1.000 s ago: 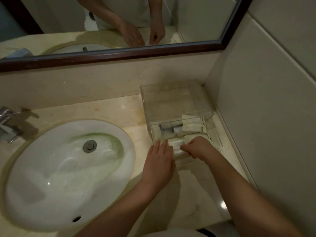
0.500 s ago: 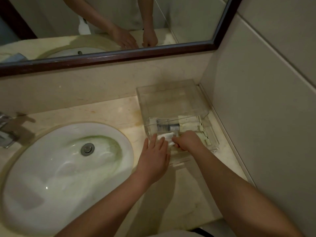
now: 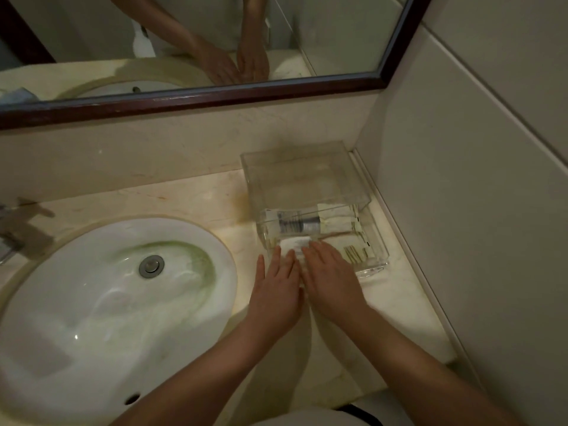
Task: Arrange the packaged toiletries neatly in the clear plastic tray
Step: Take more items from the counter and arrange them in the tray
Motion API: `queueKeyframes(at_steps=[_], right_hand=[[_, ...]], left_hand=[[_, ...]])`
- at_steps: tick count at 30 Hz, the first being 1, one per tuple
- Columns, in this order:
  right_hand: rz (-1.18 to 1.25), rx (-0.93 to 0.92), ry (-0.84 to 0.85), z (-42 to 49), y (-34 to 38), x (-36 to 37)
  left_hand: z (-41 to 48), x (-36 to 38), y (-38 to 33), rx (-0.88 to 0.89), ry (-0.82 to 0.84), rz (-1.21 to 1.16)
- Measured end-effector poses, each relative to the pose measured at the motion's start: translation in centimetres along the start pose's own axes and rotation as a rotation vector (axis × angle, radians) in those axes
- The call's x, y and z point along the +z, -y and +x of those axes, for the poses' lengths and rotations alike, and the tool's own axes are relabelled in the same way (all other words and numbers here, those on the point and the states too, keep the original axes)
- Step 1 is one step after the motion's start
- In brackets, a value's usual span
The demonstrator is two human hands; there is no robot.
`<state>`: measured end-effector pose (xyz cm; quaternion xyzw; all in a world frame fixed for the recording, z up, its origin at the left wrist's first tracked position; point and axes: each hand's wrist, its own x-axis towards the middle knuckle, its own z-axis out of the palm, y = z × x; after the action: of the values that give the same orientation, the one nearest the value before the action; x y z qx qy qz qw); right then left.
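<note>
The left hand [image 3: 276,290] and right hand [image 3: 330,279] are laid flat, fingers straight, side by side on a white packet [image 3: 295,243] in the clear tray [image 3: 374,266], where other packets [image 3: 307,224] are lined up, on the worktop [image 3: 402,305] beside the sink [image 3: 101,296].

The left hand [image 3: 276,290] and right hand [image 3: 330,281] hide the near-left corner of the clear tray [image 3: 378,256] and part of a white packet [image 3: 296,242]. Print on the packets [image 3: 335,222] beyond the hands is unreadable. Far left of the hands, a tap [image 3: 9,238] is cut off.
</note>
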<state>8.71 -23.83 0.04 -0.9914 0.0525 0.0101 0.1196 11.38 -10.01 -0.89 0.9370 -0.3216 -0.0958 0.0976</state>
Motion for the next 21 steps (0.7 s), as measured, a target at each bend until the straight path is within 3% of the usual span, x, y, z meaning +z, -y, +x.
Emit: queueKeyframes(at_steps=[3, 15, 18, 21], right_hand=[[0.021, 0.027, 0.216, -0.6, 0.1, 0.8], [0.032, 0.052, 0.173, -1.0, 0.6, -0.8], [0.092, -0.081, 0.113, -0.8, 3.6, -1.0], [0.238, -0.224, 0.111, -0.3, 8.4, -0.3]], left_hand=[[-1.0, 0.7, -0.1, -0.021, -0.014, 0.028], [-3.2, 0.5, -0.7, -0.037, -0.16, -0.102], [-5.1, -0.6, 1.3, -0.173, -0.156, -0.103], [-9.4, -2.4, 5.0, -0.439, -0.28, -0.196]])
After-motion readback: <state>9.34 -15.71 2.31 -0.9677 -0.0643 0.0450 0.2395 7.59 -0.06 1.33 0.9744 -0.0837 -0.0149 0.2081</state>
